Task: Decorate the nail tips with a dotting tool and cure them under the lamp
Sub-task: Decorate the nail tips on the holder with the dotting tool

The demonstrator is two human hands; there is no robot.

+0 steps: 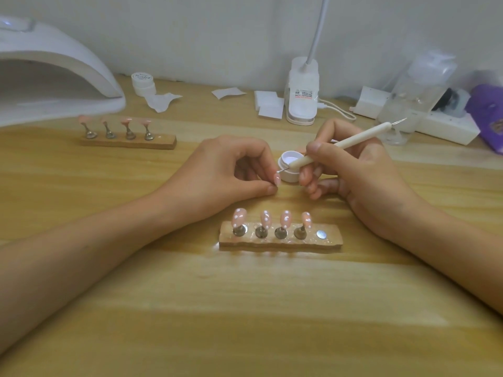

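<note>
While left grip (223, 170) pinches nail tip (277, 180), right grip (362, 172) holds dotting tool (343, 144), jar (288, 174) between.

Wooden table (245, 308) with near nail stand (280, 240), far nail stand (128, 142), curing lamp (54, 77), gel pot (289, 174), wipes (269, 106).

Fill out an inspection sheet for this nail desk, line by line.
Surface: light wooden table.
Job's things: near holder carries four white-dotted nail tips, fifth magnet free; far holder carries four pink tips; open white pot between the hands; curing lamp rear left.
Clutter: lidded jar, white wipes, clear bottle, purple pack.
Hands: left hand pinches a single tip; right hand holds the dotting tool, its point at that tip.
Cables: white cable runs from the clip lamp toward a power strip.
Surroundings: white wall behind.
</note>
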